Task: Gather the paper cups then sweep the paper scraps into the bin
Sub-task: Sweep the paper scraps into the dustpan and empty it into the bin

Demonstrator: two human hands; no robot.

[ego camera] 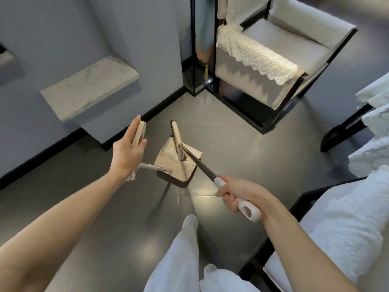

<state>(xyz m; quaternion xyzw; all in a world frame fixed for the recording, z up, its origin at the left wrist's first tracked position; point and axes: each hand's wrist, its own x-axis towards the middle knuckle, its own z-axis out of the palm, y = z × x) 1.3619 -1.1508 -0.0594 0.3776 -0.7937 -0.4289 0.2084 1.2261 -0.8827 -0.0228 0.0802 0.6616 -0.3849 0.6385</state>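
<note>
While the left hand [126, 151] holds the dustpan [166, 163] by its upright beige handle [139, 131], thumb pinching one side and fingers [135, 125] lying nearly straight along the other, the right hand [235, 194] grips the broom [199, 162] at its white end, fingers curled fully round it.

Dustpan: on the grey tiled floor [105, 207], at 12 o'clock from the person's feet. A thin metal rod links pan and handle. Left hand sits at 10 o'clock of the pan, right hand at 4 o'clock.

Broom: dark shaft slants from the right hand up toward 11 o'clock. Broom head [177, 135] stands inside the pan, dark bristles at its far end.

Scraps [169, 149]: a pale patch lies in the pan just beside the broom head, at its 8 o'clock. Too blurred to say for certain that it is paper.

Surroundings: stone ledge [90, 87] juts from the wall at 10 o'clock of the pan. Black-framed chair [284, 43] with a lace cloth [256, 53] over its arm stands at 1 o'clock, well apart from the pan. White trouser legs and one shoe [190, 221] show at 6 o'clock.
</note>
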